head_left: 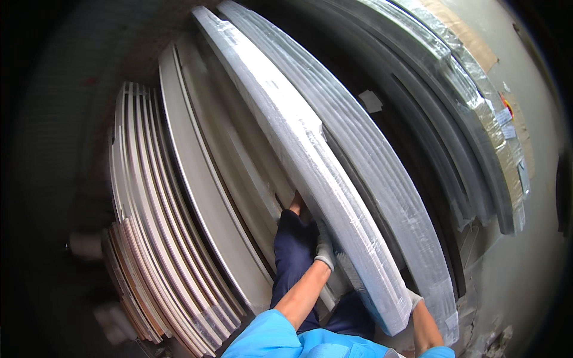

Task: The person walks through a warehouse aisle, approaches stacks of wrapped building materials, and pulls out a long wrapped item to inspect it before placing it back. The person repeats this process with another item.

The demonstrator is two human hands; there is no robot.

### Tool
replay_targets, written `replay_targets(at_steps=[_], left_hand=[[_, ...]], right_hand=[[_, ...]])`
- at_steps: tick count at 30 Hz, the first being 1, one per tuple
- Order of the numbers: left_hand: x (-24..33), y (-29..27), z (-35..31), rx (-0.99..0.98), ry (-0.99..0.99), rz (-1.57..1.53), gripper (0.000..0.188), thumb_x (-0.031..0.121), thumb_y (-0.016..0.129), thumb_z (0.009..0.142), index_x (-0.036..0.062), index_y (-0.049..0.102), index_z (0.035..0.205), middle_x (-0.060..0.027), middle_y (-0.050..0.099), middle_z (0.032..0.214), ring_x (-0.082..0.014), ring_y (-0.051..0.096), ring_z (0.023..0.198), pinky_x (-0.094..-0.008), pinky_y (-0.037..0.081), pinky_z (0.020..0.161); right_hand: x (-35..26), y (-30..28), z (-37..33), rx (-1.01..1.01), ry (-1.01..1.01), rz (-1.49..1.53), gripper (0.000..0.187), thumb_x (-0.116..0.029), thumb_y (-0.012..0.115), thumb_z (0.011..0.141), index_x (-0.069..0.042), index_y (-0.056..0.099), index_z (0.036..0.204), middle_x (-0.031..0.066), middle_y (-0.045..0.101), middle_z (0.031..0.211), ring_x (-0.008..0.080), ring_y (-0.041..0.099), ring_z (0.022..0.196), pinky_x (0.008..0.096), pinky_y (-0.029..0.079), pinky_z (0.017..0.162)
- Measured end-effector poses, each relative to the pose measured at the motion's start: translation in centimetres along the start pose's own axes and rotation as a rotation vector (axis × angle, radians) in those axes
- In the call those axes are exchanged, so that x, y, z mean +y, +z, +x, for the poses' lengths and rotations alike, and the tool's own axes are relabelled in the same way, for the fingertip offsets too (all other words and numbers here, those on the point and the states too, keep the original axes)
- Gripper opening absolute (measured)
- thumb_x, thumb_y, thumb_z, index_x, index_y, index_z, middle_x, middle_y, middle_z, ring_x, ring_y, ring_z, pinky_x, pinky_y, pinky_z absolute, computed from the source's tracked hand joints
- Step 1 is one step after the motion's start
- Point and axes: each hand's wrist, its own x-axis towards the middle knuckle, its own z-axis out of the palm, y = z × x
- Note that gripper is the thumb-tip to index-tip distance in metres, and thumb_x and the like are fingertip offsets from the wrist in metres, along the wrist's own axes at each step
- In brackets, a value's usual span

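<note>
A long bundle wrapped in clear plastic [316, 149] leans on edge in front of me, its near end beside my body. My left hand [324, 249], in a pale glove, presses along the left face of this bundle. At the near end my right hand [413, 296], also gloved, grips the right side. Most of the fingers of both hands are hidden or blurred against the wrapping. My leg in dark trousers [292, 244] stands close to the left face. A second plastic-wrapped bundle [382, 173] stands just to the right.
On the left, several long pale panels [149, 179] stand in a row, with a wide beige panel [203, 173] beside them. Dark wrapped panels [441, 119] lean at the right near the wall [537, 179]. Loose plastic scraps [501, 340] lie on the floor at lower right.
</note>
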Motion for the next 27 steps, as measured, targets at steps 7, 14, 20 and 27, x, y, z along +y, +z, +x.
replay_targets(at_steps=[7, 14, 20, 27], left_hand=[[-3.0, -2.1, 3.6, -0.517, 0.059, -0.537, 0.084, 0.072, 0.041, 0.091, 0.0046, 0.05, 0.14, -0.0107, 0.056, 0.138, -0.025, 0.054, 0.124, -0.0299, 0.039, 0.107], [-4.8, 1.0, 5.9, -0.997, 0.046, -0.722, 0.059, 0.054, 0.042, 0.098, 0.0075, 0.055, 0.133, -0.0113, 0.062, 0.126, -0.0295, 0.059, 0.113, -0.0396, 0.046, 0.101], [-3.5, -0.7, 3.0, -1.05, 0.015, -0.82, 0.05, 0.043, 0.039, 0.102, 0.003, 0.058, 0.125, -0.014, 0.066, 0.116, -0.0302, 0.063, 0.106, -0.0422, 0.052, 0.093], [-0.3, -2.4, -0.5, -0.48, -0.072, -0.48, 0.07, 0.064, 0.037, 0.095, 0.0088, 0.051, 0.135, -0.0107, 0.056, 0.132, -0.028, 0.053, 0.12, -0.0407, 0.043, 0.103]], right_hand=[[-0.6, -1.0, -2.1, 0.028, 0.002, -0.055, 0.033, -0.025, 0.05, 0.099, 0.0, 0.067, 0.111, 0.006, 0.071, 0.094, 0.0177, 0.067, 0.08, 0.0356, 0.054, 0.073], [-1.6, -1.4, -3.9, 0.06, -0.006, -0.114, 0.032, -0.025, 0.05, 0.099, 0.0, 0.067, 0.111, 0.0059, 0.071, 0.094, 0.0175, 0.067, 0.08, 0.0353, 0.054, 0.073], [-0.3, -0.1, -2.2, 0.057, 0.03, -0.091, 0.032, -0.025, 0.05, 0.099, 0.0, 0.067, 0.111, 0.0059, 0.071, 0.095, 0.0172, 0.067, 0.081, 0.035, 0.054, 0.074], [2.3, 0.9, -2.5, 0.051, 0.03, -0.024, 0.032, -0.024, 0.051, 0.099, 0.0, 0.067, 0.111, 0.0059, 0.071, 0.095, 0.0169, 0.067, 0.081, 0.0348, 0.054, 0.074]])
